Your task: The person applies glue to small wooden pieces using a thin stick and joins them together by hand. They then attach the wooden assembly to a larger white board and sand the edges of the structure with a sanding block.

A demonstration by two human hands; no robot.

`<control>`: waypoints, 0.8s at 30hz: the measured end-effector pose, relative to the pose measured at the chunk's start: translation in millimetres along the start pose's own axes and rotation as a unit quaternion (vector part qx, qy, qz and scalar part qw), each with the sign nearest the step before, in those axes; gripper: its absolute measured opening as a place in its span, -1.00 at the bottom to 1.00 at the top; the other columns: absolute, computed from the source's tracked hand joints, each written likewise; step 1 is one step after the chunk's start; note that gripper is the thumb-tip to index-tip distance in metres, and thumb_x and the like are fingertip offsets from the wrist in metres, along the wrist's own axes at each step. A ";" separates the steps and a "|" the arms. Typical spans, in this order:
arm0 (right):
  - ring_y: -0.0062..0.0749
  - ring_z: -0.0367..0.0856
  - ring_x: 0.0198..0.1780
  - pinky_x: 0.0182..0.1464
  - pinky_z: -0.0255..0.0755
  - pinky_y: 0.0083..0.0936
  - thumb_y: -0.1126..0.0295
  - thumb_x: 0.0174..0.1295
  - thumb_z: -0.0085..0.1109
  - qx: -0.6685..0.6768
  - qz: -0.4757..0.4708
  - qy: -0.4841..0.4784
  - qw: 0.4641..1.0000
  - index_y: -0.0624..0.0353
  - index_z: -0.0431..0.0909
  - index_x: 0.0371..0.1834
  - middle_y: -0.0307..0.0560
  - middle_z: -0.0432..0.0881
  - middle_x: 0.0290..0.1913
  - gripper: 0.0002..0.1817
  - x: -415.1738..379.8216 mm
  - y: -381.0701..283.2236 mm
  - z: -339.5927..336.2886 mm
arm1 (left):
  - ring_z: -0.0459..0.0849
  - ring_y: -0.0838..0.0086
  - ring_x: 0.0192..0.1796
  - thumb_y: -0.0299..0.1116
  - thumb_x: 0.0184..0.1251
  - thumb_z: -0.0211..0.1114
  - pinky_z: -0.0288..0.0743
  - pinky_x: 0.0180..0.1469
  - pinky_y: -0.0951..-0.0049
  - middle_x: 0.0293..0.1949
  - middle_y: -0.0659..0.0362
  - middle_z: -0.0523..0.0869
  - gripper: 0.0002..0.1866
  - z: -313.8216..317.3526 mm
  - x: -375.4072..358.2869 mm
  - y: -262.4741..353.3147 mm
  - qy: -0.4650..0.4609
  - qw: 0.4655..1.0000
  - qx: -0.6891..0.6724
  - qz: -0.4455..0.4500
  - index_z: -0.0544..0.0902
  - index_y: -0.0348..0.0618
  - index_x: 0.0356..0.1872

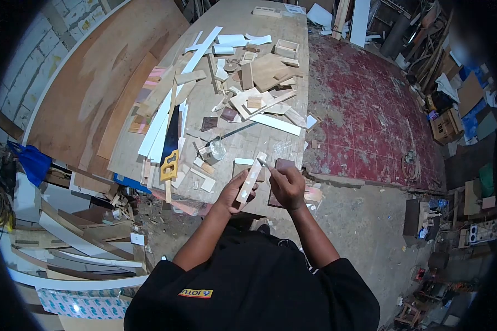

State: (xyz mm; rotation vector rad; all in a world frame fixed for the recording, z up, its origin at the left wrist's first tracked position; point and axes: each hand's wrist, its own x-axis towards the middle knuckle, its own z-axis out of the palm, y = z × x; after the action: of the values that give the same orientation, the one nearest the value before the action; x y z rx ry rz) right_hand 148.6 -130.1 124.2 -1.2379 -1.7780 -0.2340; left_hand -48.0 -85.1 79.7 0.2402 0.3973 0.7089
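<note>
Workshop clutter, red floor right of the long table, which is covered in wood offcuts. Handsaw with yellow handle lies near its front edge. Left hand grips a pale wood strip, tilted upright above the table's front edge. Right hand pinches a thin tool, too small to identify, against the strip's top end.

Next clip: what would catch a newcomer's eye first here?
At centre, the left hand holds a pale wooden strip upright while the right hand touches a thin tool to its top. Behind them, the long workbench is heaped with offcuts, with a yellow-handled saw at left.
</note>
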 end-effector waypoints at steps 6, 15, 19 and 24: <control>-0.24 0.65 -0.32 -0.37 0.50 -0.33 0.53 -0.05 0.39 0.083 -0.054 -0.084 0.992 0.07 0.72 -0.06 -0.15 0.60 -0.34 -0.61 -21.2 -26.2 -6.2 | 0.65 0.48 -0.24 -0.09 0.52 0.21 0.63 -0.33 0.54 -0.22 0.13 0.67 -0.62 -8.1 1.9 6.8 0.044 0.999 -0.003 0.017 0.53 -0.20 0.09; -0.20 0.64 -0.36 -0.39 0.47 -0.31 0.58 -0.01 0.37 0.069 0.035 -0.021 0.997 0.12 0.69 -0.15 -0.10 0.63 -0.35 -0.70 -10.7 -11.9 7.4 | 0.67 0.51 -0.34 -0.06 0.50 0.23 0.63 -0.29 0.53 -0.29 0.16 0.69 -0.62 -10.1 3.1 5.6 0.042 0.999 0.008 0.011 0.57 -0.21 0.02; -0.21 0.65 -0.34 -0.37 0.51 -0.32 0.54 -0.04 0.37 0.113 -0.024 -0.069 0.991 0.09 0.70 -0.11 -0.10 0.63 -0.34 -0.65 -21.8 -22.8 6.2 | 0.69 0.51 -0.36 -0.05 0.51 0.22 0.64 -0.29 0.51 -0.34 0.22 0.68 -0.65 7.3 1.4 4.0 0.129 0.991 0.010 0.028 0.60 -0.15 -0.03; -0.22 0.64 -0.35 -0.37 0.52 -0.34 0.58 -0.05 0.40 0.174 -0.003 -0.055 0.983 0.09 0.70 -0.12 -0.12 0.60 -0.37 -0.64 -27.3 -32.3 1.5 | 0.70 0.49 -0.33 -0.07 0.51 0.22 0.64 -0.31 0.54 -0.29 0.15 0.69 -0.62 -18.5 2.3 6.6 0.051 0.999 -0.002 0.016 0.58 -0.22 0.01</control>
State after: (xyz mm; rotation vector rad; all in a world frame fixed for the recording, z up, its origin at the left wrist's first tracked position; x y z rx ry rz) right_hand 123.1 -162.0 113.0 -1.0075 -1.8231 0.1411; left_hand -58.2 -77.3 64.8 0.2081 0.4895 0.7543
